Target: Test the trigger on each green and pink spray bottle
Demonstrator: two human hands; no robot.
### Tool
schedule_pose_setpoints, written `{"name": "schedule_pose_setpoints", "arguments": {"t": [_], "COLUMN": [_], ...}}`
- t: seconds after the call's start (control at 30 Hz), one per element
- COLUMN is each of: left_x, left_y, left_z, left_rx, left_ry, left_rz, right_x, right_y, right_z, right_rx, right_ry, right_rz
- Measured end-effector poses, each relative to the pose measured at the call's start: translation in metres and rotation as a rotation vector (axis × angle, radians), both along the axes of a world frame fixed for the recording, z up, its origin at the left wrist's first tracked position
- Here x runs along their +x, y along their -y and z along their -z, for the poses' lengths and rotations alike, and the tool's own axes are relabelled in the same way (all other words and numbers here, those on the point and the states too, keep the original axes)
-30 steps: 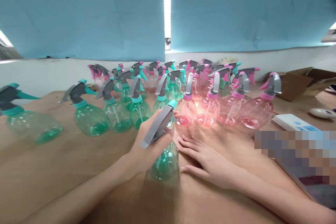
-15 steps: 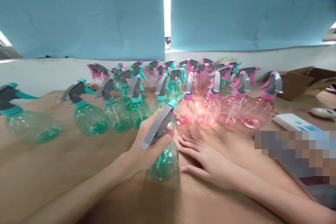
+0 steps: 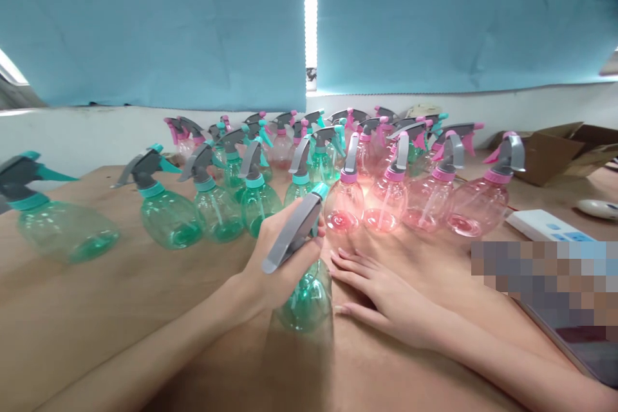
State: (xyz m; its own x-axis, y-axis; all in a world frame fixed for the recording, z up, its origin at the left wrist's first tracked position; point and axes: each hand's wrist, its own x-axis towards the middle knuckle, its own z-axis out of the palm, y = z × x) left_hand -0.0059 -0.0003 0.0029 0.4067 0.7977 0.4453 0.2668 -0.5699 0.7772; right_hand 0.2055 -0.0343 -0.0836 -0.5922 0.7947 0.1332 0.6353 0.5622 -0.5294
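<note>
Left hand [image 3: 277,264] clasped around the neck of a green spray bottle [image 3: 306,306], its long axis roughly upright, on the desk [image 3: 193,290] before the bottle row [image 3: 219,214]. Right hand [image 3: 381,290], holding nothing, lies palm-down just right of it; contact cannot be told.

The person's left hand [image 3: 277,283] and right hand [image 3: 381,290] are bare, with slim fingers [image 3: 352,277]. Both forearms [image 3: 168,351] are bare out to the near edge, narrowing toward the hands. The right thumbnail [image 3: 342,310] is long, reaching past its fingertip.
</note>
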Motion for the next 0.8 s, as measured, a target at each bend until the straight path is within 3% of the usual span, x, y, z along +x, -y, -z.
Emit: {"name": "schedule_pose_setpoints", "arguments": {"t": [0.3,0.53,0.8], "left_x": [0.0013,0.0052,0.0055], "left_y": [-0.0025,-0.0002,-0.0012], "left_z": [0.0007,0.0015,0.0045], "left_rx": [-0.031,0.037,-0.029], "left_ry": [0.001,-0.030,0.042], "left_rz": [-0.018,-0.096,-0.012], "right_x": [-0.0003,-0.0010,-0.0041], "right_y": [-0.0004,-0.0001,-0.0013], "right_z": [-0.0023,-0.0027,-0.0068], "right_rx": [-0.015,-0.004,0.029], "right_ry": [0.025,0.012,0.056], "right_rz": [-0.005,-0.003,-0.009]}}
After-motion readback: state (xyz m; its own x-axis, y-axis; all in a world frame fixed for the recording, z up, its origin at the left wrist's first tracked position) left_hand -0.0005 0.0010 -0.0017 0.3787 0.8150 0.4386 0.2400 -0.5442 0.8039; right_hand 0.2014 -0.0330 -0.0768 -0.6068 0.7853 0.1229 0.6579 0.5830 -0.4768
